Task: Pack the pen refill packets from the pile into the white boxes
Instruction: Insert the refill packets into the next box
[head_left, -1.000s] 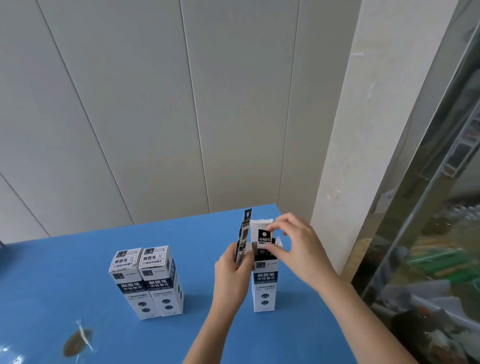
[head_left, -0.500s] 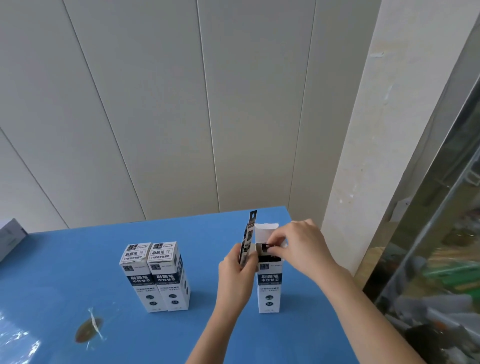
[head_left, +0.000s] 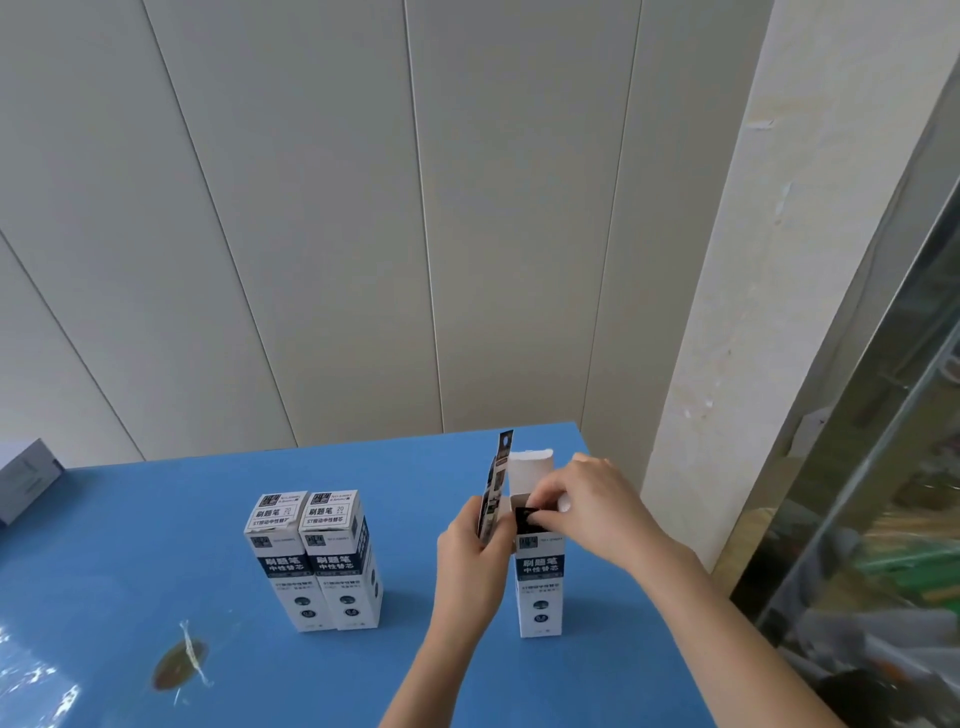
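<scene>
At the far left edge of the table (head_left: 156, 519), which is blue, a grey box (head_left: 26, 480) pokes into view, cut off by the frame. Nearer me on that side, a brown patch (head_left: 174, 670) lies on the tabletop with a strip of clear tape (head_left: 195, 656) across it.

Next come two closed boxes (head_left: 311, 561), upright and touching side by side. They are white with dark bands and have printed lids.

Well to their right, my left hand (head_left: 470, 561) is raised off the table. Its fingers and thumb are curled round a few packets (head_left: 496, 488), which stand upright with their tops above my hand. I cannot tell how many there are. They sit just left of the open box (head_left: 540, 587), and my hand is close against that box's left side, though I cannot tell whether it touches.

The open box stands upright with its flap (head_left: 530, 470) raised at the back. One packet (head_left: 525, 521) is mostly down inside it, and only its dark top shows at the mouth.

My right hand (head_left: 597, 509) reaches in from the right, and its thumb and fingertips pinch that dark top at the mouth.

Behind the table is a wall (head_left: 363, 234) of pale panels. To the right of it stands a pale pillar (head_left: 727, 312), and beyond that is glass (head_left: 883, 493) with blurred clutter behind it.
</scene>
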